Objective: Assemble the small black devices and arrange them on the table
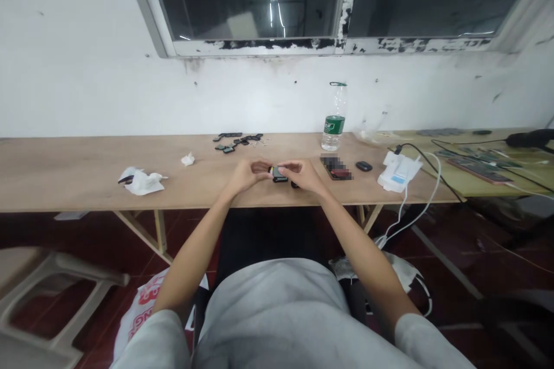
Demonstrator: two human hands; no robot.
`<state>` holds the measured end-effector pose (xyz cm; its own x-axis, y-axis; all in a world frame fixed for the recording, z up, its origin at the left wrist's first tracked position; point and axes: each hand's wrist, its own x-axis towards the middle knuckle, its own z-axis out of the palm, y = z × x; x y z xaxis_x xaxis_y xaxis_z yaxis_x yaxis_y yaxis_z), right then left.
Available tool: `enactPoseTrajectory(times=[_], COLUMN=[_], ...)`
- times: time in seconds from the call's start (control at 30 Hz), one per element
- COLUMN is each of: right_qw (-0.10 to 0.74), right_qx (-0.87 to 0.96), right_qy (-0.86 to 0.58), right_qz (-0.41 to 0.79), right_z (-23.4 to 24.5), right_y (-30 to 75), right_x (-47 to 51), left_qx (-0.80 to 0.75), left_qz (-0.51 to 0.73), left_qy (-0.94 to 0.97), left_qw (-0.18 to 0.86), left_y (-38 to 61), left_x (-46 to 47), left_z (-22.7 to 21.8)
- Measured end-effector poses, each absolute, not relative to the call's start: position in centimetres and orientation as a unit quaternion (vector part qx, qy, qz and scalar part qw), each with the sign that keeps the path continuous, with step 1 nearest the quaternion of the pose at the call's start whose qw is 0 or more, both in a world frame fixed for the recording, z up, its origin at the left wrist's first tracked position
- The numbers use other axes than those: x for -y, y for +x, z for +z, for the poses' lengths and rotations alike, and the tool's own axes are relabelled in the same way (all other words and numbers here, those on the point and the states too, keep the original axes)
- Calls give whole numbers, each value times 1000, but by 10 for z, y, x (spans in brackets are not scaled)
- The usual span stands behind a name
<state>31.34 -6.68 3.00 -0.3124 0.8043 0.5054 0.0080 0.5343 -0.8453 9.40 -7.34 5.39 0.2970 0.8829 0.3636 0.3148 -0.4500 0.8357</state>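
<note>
Both hands meet above the table's front edge around a small dark rectangular piece with a grey face (pixel 280 173). A spot of yellow shows at its left end. My left hand (pixel 249 176) pinches that end between thumb and fingers. From the other side my right hand (pixel 304 175) has its thumb on the piece's top right. Another small black piece (pixel 295 184) peeks out under the right hand, mostly hidden. Farther back on the wooden table (pixel 78 170) lie several similar black pieces (pixel 238 141) in a loose cluster, with tiny white bits beside them.
Right of my hands are a phone (pixel 336 167), a black oval case (pixel 364 166), a water bottle (pixel 333 127) and a white power strip (pixel 399 173) with cables. Crumpled tissue (pixel 145 181) and a smaller wad (pixel 187 159) lie left. A stool (pixel 64 282) stands below.
</note>
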Motion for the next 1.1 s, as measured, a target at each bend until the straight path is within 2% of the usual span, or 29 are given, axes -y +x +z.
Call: enactPoseTrajectory(times=[0.1,0.2,0.43,0.53,0.63,0.73,0.93,1.1], right_qw=[494,480,439,402,351,280,220,217], right_qx=[722,727,736,753,778,784,763,758], right_qy=[-281,-300,-415,-464,-498,-540,-588,-587], right_qz=[395,388,305,236,151,125,154,185], right_z=[31,30,20,22,28,32,35,32], right_y=[315,314,307,314,333,355,372,372], right_x=[68,67,59,57,55,52,54,53], left_qx=[-409,-405,-413,-457,-480,-472,-462,-456], left_qz=[426,404,311,254,232,228,232,233], left_qy=[720,740,843,847,839,842,842,842], left_qw=[364,354,150,101,112,129,157,170], left_y=[92,91,103,107,108,108,107,107], left_x=[70,70,65,60,57,55,51,56], left_z=[50,49,39,29,21,16,12,17])
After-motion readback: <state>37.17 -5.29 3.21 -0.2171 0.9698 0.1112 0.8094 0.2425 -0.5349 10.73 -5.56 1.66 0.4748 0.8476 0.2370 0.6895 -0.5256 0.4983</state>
